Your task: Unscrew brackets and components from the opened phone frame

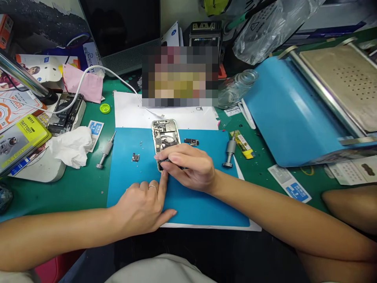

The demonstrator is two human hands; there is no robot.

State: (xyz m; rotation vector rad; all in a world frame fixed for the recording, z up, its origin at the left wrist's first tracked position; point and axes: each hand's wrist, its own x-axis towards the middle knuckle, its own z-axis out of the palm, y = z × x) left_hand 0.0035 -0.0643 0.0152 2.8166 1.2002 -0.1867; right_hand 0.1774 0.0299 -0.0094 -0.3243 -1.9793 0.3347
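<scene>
An opened smartphone [166,133] lies on the blue mat [203,208], its inner parts exposed. My left hand [144,204] rests on the mat below it; the index fingertip touches the phone's lower edge, the thumb is stretched out and the other fingers are curled, holding nothing. Over the phone's lower half, my right hand [191,167] has its fingers pinched together on something dark and small, mostly hidden by them. A small metal part [135,157] lies left of the phone, with tiny pieces near it. To the right lies a dark flat module [191,142].
Grey screwdrivers lie at left [106,150] and right [230,151] of the mat. A white cable [118,74] reaches toward the phone. Crumpled tissue [72,147] and a yellow battery box [26,141] are at left; a glass jar [237,88] and a blue-covered machine [282,118] at right.
</scene>
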